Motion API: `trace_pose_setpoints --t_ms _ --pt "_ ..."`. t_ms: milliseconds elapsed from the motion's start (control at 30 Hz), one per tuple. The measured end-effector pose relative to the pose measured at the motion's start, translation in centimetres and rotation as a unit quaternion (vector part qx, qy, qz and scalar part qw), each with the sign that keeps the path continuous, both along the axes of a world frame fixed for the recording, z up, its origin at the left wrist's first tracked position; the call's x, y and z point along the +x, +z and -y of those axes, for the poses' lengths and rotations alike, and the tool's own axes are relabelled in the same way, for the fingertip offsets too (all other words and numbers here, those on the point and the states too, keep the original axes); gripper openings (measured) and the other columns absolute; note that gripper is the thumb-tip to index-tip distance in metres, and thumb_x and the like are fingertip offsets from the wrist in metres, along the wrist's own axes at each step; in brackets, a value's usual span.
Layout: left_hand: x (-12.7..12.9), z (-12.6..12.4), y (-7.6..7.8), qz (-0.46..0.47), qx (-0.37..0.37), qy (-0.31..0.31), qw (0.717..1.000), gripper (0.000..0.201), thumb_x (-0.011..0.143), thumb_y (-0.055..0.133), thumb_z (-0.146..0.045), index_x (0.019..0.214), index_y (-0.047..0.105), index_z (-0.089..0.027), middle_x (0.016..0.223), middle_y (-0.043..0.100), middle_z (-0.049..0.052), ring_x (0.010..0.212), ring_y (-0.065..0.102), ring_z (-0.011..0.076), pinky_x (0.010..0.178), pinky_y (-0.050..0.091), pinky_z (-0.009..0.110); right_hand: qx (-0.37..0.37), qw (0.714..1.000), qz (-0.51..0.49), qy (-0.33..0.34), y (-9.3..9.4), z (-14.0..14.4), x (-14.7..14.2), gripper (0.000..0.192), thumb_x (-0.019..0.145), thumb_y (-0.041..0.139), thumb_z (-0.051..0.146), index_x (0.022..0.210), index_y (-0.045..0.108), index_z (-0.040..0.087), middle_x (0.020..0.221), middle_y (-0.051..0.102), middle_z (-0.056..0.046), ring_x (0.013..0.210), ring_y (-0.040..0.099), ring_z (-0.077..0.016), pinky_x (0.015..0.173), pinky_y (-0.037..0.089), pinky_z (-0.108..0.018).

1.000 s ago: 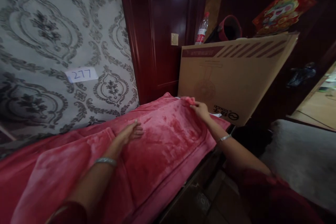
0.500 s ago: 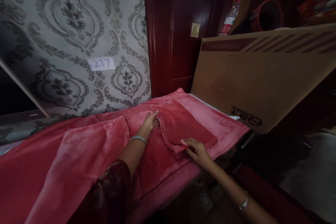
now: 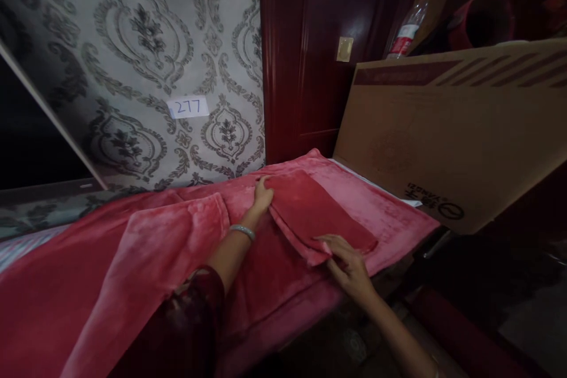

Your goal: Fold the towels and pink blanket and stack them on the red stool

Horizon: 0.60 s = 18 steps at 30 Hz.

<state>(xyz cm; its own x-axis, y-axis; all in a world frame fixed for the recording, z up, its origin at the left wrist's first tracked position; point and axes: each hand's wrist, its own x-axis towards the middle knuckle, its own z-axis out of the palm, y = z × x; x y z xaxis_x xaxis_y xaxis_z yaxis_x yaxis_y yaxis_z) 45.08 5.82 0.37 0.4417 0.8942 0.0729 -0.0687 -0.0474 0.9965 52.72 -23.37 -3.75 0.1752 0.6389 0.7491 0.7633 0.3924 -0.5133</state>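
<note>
A folded piece of red plush cloth [image 3: 316, 207] lies on a larger pinkish-red plush blanket [image 3: 398, 221]. At the cloth's far left corner, my left hand [image 3: 263, 194] has its fingers closed on the edge. My right hand [image 3: 348, 266] pinches the near corner, where a bit of the lighter pink side shows between thumb and fingers. The cloth's left edge runs slightly slack from one hand to the other. To the left of my left forearm, another folded layer of red plush [image 3: 177, 230] rests on the blanket.
A large cardboard box [image 3: 411, 124] stands behind the right end, with a plastic bottle [image 3: 407, 29] beyond its top edge. Patterned wallpaper [image 3: 146, 29] bearing a "277" label [image 3: 188, 107] and a dark red door [image 3: 305, 71] border the far side. At left is a dark screen [image 3: 39, 130].
My left hand has closed around the cloth's far corner, where its index finger was stretched out before. The cloth's left edge is straighter. The whole view has shifted a little left.
</note>
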Motion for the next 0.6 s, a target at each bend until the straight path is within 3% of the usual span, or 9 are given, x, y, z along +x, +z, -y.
trace_pose_setpoints --t_ms 133,200,333,433,600 --pt "-2.1 -0.8 -0.3 -0.035 -0.044 0.003 0.998 0.051 0.076 0.056 -0.006 0.127 0.059 -0.01 0.069 0.06 -0.001 0.055 0.051 0.01 0.056 0.041 0.023 -0.038 0.999 -0.005 0.014 -1.3 -0.1 -1.4 0.04 0.081 0.049 0.009 0.111 0.071 0.023 0.105 0.074 -0.009 0.099 0.069 -0.0229 0.087 0.057 -0.04" --pt "-2.2 -1.2 -0.3 -0.039 -0.06 -0.004 0.997 0.054 0.079 0.058 -0.009 0.132 0.055 -0.011 0.065 0.057 -0.003 0.051 0.049 0.0091 0.055 0.04 0.022 -0.063 0.998 -0.007 0.012 -2.0 0.0 -1.7 0.043 0.079 0.048 0.008 0.112 0.071 0.023 0.107 0.074 -0.009 0.1 0.068 -0.0234 0.087 0.057 -0.041" --pt "-0.9 -1.8 0.2 -0.034 -0.061 -0.006 0.998 0.068 0.07 0.068 -0.009 0.136 0.055 -0.014 0.071 0.063 0.0 0.057 0.053 0.0118 0.056 0.044 0.023 -0.077 0.997 0.018 -0.009 -2.6 0.2 -1.8 0.052 0.077 0.049 0.009 0.124 0.068 0.023 0.113 0.073 -0.01 0.103 0.068 -0.0252 0.091 0.056 -0.046" --pt "-0.1 -2.0 0.6 -0.026 -0.042 0.005 0.999 0.065 0.067 0.065 -0.005 0.131 0.061 -0.014 0.08 0.066 0.004 0.063 0.055 0.0146 0.058 0.046 0.025 -0.069 0.997 0.035 -0.023 -2.4 0.5 -1.9 0.05 0.081 0.051 0.011 0.126 0.068 0.025 0.114 0.073 -0.01 0.104 0.068 -0.0263 0.091 0.057 -0.047" --pt "-1.2 -2.6 -0.3 -0.005 -0.021 0.045 0.999 0.062 0.068 0.063 0.0 0.127 0.063 -0.018 0.118 0.065 0.01 0.101 0.061 0.0207 0.08 0.05 0.025 -0.042 0.997 0.051 -0.04 -2.6 0.9 -2.8 0.039 0.092 0.05 0.02 0.125 0.07 0.03 0.119 0.072 -0.009 0.113 0.066 -0.0269 0.097 0.055 -0.048"
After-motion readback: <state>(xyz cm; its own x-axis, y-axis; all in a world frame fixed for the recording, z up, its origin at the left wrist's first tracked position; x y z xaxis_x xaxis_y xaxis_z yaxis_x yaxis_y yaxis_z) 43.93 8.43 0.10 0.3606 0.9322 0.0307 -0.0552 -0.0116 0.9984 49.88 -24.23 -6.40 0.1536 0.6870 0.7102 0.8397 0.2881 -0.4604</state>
